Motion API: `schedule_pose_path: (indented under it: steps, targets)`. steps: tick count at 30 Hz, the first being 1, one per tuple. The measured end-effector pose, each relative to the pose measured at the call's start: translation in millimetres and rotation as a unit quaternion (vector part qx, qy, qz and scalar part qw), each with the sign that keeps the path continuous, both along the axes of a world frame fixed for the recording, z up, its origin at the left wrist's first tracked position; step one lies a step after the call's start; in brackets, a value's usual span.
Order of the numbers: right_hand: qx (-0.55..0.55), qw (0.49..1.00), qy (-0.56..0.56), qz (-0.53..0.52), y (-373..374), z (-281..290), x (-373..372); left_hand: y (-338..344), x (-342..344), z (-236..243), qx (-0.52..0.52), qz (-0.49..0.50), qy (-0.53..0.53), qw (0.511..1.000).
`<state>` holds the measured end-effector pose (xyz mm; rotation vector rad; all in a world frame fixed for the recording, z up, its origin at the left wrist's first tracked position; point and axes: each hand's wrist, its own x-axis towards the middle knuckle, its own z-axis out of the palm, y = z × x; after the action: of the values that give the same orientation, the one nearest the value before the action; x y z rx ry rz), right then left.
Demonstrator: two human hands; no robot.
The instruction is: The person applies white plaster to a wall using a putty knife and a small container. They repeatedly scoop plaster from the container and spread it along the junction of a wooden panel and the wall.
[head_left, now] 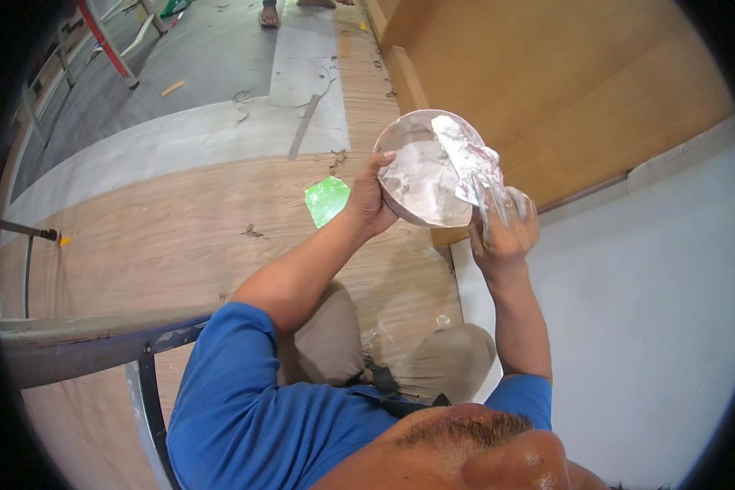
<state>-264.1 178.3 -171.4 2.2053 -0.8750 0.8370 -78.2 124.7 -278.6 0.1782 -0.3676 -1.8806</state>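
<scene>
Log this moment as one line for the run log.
left hand: grips rim of round pan | right hand: holds putty knife in white putty | wooden floor below

1 head-worn fisheye, steeply downward, close

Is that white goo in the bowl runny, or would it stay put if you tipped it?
Probably it stays put. The white paste clings in thick smears to the tilted bowl held by the left hand, without dripping. It coats the blade in the right hand, so it is likely sticky. The bowl may feel heavy.
</scene>
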Motion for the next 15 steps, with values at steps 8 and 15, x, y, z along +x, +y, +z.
schedule_pose_path:
  steps: [8, 15]
  targets:
    - [-0.044, 0.981, -0.191, 0.004, 16.4, -16.5, -55.0, 3.4, -6.6, 10.1, -0.004, -0.020, -0.019, 1.000]
    - [-0.185, 0.902, -0.351, -0.169, 23.7, 0.8, -108.8, 5.6, -5.2, 22.5, 0.006, 0.001, -0.024, 1.000]
